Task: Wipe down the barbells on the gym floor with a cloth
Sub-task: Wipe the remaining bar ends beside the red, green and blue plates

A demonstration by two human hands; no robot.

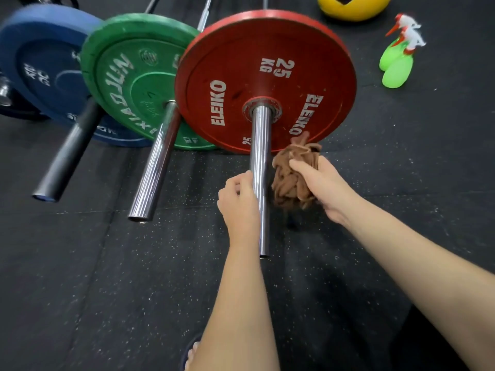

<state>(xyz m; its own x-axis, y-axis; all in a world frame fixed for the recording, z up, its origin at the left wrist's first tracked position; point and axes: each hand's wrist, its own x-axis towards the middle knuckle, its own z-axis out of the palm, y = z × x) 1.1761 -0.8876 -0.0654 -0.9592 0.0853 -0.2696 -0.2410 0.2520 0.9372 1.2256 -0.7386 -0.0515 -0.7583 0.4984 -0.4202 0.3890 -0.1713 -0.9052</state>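
Note:
Three barbells lie side by side on the black rubber floor. The nearest carries a red 25 kg plate (265, 79), and its chrome sleeve (259, 145) points toward me. My left hand (238, 202) sits against the left side of that sleeve with fingers curled toward it; whether it grips is unclear. My right hand (321, 183) grips a bunched brown cloth (292, 178) just right of the sleeve, below the red plate's lower edge. A green plate (128, 76) with a chrome sleeve (155, 167) and a blue plate (40, 62) with a black sleeve (67, 156) lie further left.
A green spray bottle (396, 65) with a red and white trigger lies on the floor at the right. A yellow ball (353, 8) sits at the top edge. My sandalled foot (191, 354) shows at the bottom. Speckled black matting (107, 290) covers the foreground.

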